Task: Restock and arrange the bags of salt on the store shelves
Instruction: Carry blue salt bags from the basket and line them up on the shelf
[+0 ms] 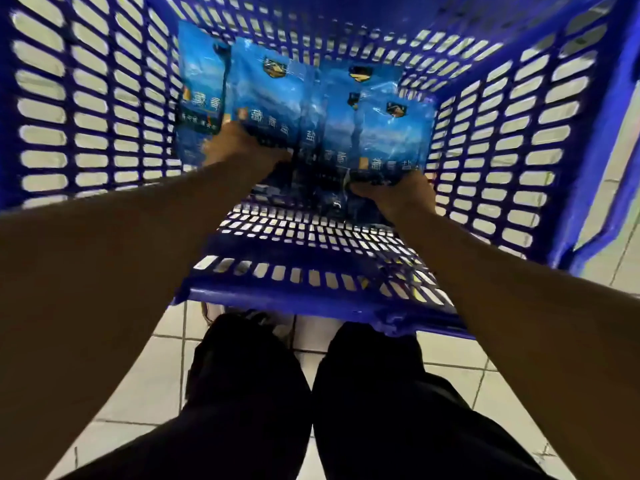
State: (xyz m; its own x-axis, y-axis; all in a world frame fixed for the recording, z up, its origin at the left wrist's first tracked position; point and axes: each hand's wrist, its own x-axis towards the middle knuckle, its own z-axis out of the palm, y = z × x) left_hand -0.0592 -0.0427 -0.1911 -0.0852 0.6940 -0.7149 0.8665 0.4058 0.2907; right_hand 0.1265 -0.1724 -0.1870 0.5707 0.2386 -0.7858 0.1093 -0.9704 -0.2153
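White floor tiles (453, 351) with dark grout lines run under the scene, and a blue slotted plastic cart (90, 109) fills most of the view from above, its perforated walls sloping down to a perforated bottom. Several blue salt bags (332, 109) lie at the bottom of the cart, overlapping one another, with pale lettering and a dark-and-gold emblem near the top of each; the picture is blurred, so the exact count cannot be told. One bag (201, 81) leans toward the cart's left wall, apart from the grasped ones. Both bare forearms reach down into the cart from the near edge. The left hand (239, 145) has its fingers curled over the lower edge of a bag (270, 95) left of centre, gripping it. The right hand (398, 194) pinches the lower edge of another bag (394, 136) on the right side of the pile, near the cart's right wall. The two held bags sit close together with other bags between and beneath them. Below the cart's near rim, the person's legs in dark trousers (249, 393) stand on the tiles.
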